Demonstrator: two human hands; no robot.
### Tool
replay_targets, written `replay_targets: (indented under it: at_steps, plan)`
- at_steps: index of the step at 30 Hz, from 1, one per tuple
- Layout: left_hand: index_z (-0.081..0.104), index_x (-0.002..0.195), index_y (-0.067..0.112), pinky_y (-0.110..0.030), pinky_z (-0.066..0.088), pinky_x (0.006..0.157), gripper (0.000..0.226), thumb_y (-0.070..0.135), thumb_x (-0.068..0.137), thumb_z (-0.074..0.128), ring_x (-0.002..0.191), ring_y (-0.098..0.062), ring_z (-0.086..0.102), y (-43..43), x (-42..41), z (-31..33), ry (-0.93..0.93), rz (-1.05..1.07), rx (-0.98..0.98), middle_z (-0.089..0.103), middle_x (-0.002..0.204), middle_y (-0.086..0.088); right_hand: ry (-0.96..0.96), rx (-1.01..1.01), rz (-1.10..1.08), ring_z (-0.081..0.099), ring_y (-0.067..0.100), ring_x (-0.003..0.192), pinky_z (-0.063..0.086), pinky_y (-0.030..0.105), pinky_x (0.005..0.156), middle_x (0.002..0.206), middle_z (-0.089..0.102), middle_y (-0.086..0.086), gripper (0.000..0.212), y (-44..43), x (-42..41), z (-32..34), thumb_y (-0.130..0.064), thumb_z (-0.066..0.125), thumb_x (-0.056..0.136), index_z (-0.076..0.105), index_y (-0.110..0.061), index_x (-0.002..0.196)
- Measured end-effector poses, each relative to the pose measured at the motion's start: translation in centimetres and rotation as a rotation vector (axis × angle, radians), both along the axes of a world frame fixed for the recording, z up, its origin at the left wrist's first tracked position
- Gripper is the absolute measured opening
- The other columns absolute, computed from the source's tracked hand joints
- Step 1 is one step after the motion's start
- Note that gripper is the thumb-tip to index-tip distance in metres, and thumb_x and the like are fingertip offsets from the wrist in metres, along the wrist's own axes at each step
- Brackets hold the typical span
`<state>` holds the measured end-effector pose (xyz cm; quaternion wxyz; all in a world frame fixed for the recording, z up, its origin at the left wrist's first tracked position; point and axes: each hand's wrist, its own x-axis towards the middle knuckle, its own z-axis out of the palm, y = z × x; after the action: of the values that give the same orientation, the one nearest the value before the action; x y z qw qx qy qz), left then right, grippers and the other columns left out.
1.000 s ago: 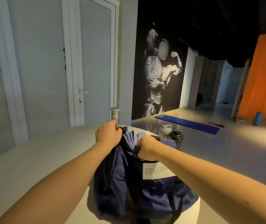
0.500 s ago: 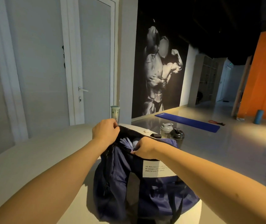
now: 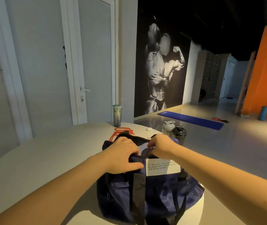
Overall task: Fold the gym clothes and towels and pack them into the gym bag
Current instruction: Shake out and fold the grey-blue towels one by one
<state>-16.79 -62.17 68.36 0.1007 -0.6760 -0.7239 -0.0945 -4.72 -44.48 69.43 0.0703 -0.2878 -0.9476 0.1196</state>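
Observation:
A navy gym bag (image 3: 158, 192) with black straps and a white text label stands on the pale round table (image 3: 40, 159) in front of me. My left hand (image 3: 123, 155) grips the near edge of the bag's opening, thumb against the front panel. My right hand (image 3: 160, 146) pinches something small at the top of the opening; what it pinches is too small to tell. Bluish cloth (image 3: 143, 148) shows inside between the two hands. The rest of the bag's contents is hidden.
A red resistance band (image 3: 121, 132) lies behind the bag, with a tall tumbler (image 3: 117, 115) further back. A small white case (image 3: 149, 129) and two shaker bottles (image 3: 174, 130) stand at the table's right edge. Beyond are a blue mat (image 3: 191, 119) and foam rollers on the floor.
The cloth has sunk down into the bag. My left hand dropped from the far rim to the near edge of the opening. My right hand lifted to the top of the opening.

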Motion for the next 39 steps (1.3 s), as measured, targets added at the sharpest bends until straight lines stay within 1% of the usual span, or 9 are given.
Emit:
replay_targets:
  at_steps: [7,10,13,19,22,27,32,35,39]
  plan:
    - [0.044,0.072,0.035,-0.027,0.038,0.08,0.04,0.065,0.098,0.042,0.081,-0.008,0.05,-1.4,-0.2,0.0,0.112,0.076,-0.088,0.055,0.08,0.013,-0.015,-0.107,0.307,0.066,0.016,0.094,0.057,0.038,0.087,0.108,0.072,0.0,0.045,-2.6,3.6,0.5,-0.056,0.054,0.097,0.072,-0.019,0.114]
    - [0.063,0.088,0.035,-0.016,0.031,0.068,0.032,0.052,0.104,0.041,0.083,-0.005,0.051,-1.6,-0.4,0.0,-0.023,0.105,-0.039,0.062,0.089,0.013,-0.149,-0.023,0.339,0.061,0.019,0.107,0.05,0.04,0.097,0.121,0.066,-0.002,0.042,-2.3,4.1,-0.2,-0.052,0.06,0.094,0.063,-0.024,0.125]
    - [0.072,0.11,0.034,-0.013,0.041,0.078,0.028,0.045,0.104,0.047,0.091,-0.001,0.056,-1.2,-0.3,-0.8,-0.243,0.115,0.054,0.068,0.105,0.016,-0.169,0.015,0.337,0.061,0.02,0.1,0.052,0.038,0.091,0.112,0.067,0.001,0.035,-1.7,4.1,0.0,-0.045,0.064,0.095,0.065,-0.021,0.119]
    - [0.068,0.08,0.031,-0.029,0.051,0.072,0.029,0.038,0.103,0.053,0.076,-0.01,0.062,-1.3,-0.3,-0.2,-0.621,0.149,0.245,0.066,0.079,0.01,0.163,-0.088,0.341,0.063,0.013,0.105,0.053,0.031,0.094,0.117,0.068,-0.004,0.051,-1.1,4.1,0.7,-0.05,0.07,0.088,0.066,-0.017,0.126]
    - [0.071,0.086,0.034,-0.023,0.047,0.071,0.021,0.041,0.101,0.057,0.078,-0.007,0.061,-1.2,-0.6,0.6,-0.512,0.191,0.231,0.067,0.084,0.013,0.242,-0.031,0.353,0.065,0.013,0.102,0.056,0.031,0.089,0.115,0.07,-0.004,0.043,-1.0,3.8,0.2,-0.049,0.067,0.091,0.067,-0.019,0.122]
    - [0.067,0.088,0.033,-0.027,0.032,0.087,0.021,0.053,0.092,0.065,0.104,-0.011,0.046,0.3,-0.9,-1.6,0.028,0.349,0.312,0.052,0.101,0.014,0.235,0.306,0.259,0.063,0.027,0.099,0.05,0.042,0.084,0.105,0.071,0.004,0.03,-0.3,2.1,-3.1,-0.043,0.068,0.09,0.074,-0.019,0.108]
    - [0.067,0.085,0.03,-0.029,0.027,0.093,0.02,0.049,0.089,0.07,0.116,-0.015,0.042,0.5,-1.1,-3.7,0.014,0.355,0.386,0.055,0.12,0.009,0.387,0.324,0.232,0.039,0.015,0.123,0.025,0.031,0.098,0.128,0.054,-0.008,0.032,0.1,3.8,-4.8,-0.043,0.061,0.097,0.067,-0.028,0.124]
    - [0.071,0.099,0.026,-0.036,0.031,0.099,0.017,0.04,0.09,0.072,0.121,-0.018,0.04,-0.3,-0.9,-3.2,-0.081,0.355,0.542,0.056,0.129,0.004,0.548,0.301,0.031,0.039,0.014,0.126,0.027,0.036,0.104,0.131,0.054,-0.01,0.027,1.6,6.0,-4.2,-0.035,0.056,0.099,0.066,-0.03,0.124]
    - [0.041,0.147,0.02,-0.049,0.03,0.115,0.07,0.053,0.09,0.066,0.142,-0.027,0.027,-1.5,-1.2,-3.9,-0.411,0.664,0.468,0.034,0.155,-0.002,0.371,0.031,-0.501,0.05,0.032,0.126,0.046,0.051,0.102,0.137,0.056,0.009,0.055,6.5,7.4,-3.7,-0.057,0.05,0.097,0.053,-0.02,0.138]
